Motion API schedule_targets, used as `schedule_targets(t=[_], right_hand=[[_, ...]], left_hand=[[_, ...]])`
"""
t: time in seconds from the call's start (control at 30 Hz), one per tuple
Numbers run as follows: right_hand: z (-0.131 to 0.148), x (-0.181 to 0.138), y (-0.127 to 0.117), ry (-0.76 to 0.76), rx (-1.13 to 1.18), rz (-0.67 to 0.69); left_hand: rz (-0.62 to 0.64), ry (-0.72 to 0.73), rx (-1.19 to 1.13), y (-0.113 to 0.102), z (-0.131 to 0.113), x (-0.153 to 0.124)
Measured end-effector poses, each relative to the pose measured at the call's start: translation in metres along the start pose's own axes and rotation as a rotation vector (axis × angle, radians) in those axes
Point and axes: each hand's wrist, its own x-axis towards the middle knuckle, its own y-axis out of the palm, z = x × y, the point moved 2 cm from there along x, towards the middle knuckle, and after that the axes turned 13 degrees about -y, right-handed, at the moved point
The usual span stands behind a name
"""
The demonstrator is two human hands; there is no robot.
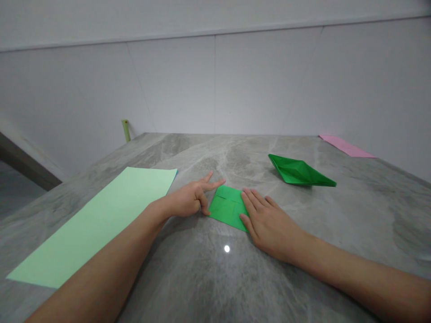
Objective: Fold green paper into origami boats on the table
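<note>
A folded piece of green paper point(229, 207) lies flat on the table between my hands, with crease lines across its face. My left hand point(192, 197) is at its left side; the thumb touches the lower left corner while two fingers reach apart over the upper left edge. Flat across the paper's right part rests my right hand point(267, 220), fingers stretched out, hiding that end of the sheet. Beyond it and to the right sits a green folded paper boat point(301, 172), touched by neither hand.
Pale green paper point(111, 217) lies on the left of the grey marbled table point(215, 278), partly beneath my left forearm. A pink sheet point(346, 146) is at the far right edge by the white wall point(215, 85). A yellow-green strip point(126, 130) stands past the far left corner.
</note>
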Motion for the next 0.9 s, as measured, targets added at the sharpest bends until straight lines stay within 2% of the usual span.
schedule_targets(t=[0.17, 0.27, 0.33, 0.4, 0.63, 0.77, 0.9], right_hand=[[0.000, 0.000, 0.000, -0.004, -0.009, 0.012], [0.000, -0.001, 0.001, 0.000, 0.002, -0.007], [0.000, -0.001, 0.001, -0.001, 0.012, -0.021], [0.000, -0.001, 0.002, -0.003, 0.030, -0.030], [-0.006, 0.009, 0.004, -0.010, 0.242, -0.069], [-0.014, 0.012, 0.009, 0.091, 0.299, -0.115], [-0.019, 0.014, 0.015, 0.175, 0.318, -0.184]], left_hand=[[-0.036, 0.038, 0.031, 0.006, -0.003, 0.002], [-0.191, 0.012, 0.068, 0.009, -0.004, 0.006], [-0.319, -0.060, 0.114, 0.010, -0.002, 0.008], [-0.391, -0.145, 0.182, 0.011, 0.000, 0.010], [-0.339, -0.216, 0.270, 0.015, -0.001, 0.011], [-0.312, -0.269, 0.251, 0.017, 0.002, 0.009], [-0.284, -0.241, 0.193, 0.019, 0.003, 0.009]])
